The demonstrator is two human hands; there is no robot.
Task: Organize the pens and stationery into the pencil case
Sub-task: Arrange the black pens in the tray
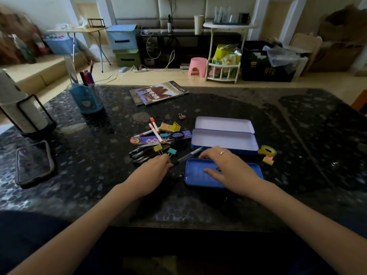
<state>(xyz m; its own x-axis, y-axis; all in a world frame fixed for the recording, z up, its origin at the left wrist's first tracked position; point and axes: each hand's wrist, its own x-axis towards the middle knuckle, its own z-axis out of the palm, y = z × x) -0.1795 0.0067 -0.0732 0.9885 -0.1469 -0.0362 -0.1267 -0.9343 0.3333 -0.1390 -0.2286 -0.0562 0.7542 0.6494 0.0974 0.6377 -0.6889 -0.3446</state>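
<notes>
Now the left grip [156, 165] pinches a pen [187, 155] beside the pencil case [224, 144].

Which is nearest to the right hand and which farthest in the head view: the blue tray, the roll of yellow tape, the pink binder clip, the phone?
From the right hand:
1. Blue tray, right under the hand.
2. Roll of yellow tape, just right of the open case.
3. Pink binder clip, farther back, left of the case lid.
4. Phone, far left on the table.

open pencil case [224, 138] unobstructed from above, stationery pile [156, 139] crowding its left, tape roll [267, 150] right
</notes>
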